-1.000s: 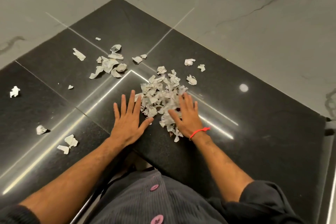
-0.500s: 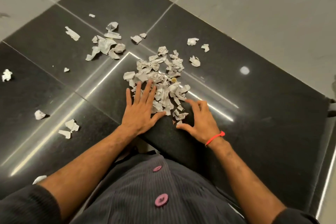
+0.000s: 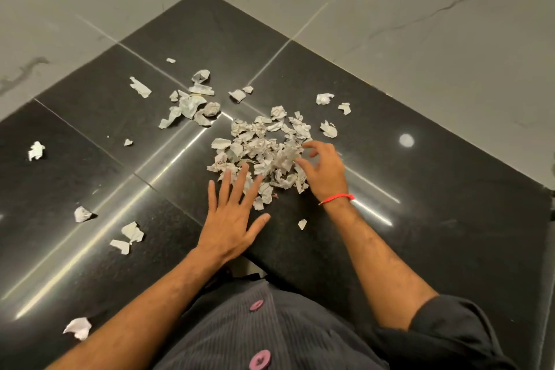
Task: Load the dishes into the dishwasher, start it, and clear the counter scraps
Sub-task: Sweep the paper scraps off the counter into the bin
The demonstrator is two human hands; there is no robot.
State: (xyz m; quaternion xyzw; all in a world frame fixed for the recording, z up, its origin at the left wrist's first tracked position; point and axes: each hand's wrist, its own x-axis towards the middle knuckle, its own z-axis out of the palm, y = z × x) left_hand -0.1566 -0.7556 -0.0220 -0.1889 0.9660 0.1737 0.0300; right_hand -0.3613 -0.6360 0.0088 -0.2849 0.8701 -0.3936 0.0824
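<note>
On the polished black stone desk (image 3: 435,249), set into a corner of grey veined marble walls (image 3: 420,48), lay a heap of crumpled paper scraps (image 3: 264,147), greyish-white and printed, bunched near the desk's middle. Left hand (image 3: 231,219) lay flat, fingers spread and straight, fingertips touching the heap's near edge. Right hand (image 3: 326,171), a red thread band (image 3: 336,198) at its wrist, rested at the heap's right side with fingers loosely curled, tips among the scraps; whether it pinched any piece could not be told. Looser scraps (image 3: 192,105) lay scattered farther back and to the left. Dark ribbed shirt with pink buttons (image 3: 259,359) showed below.
</note>
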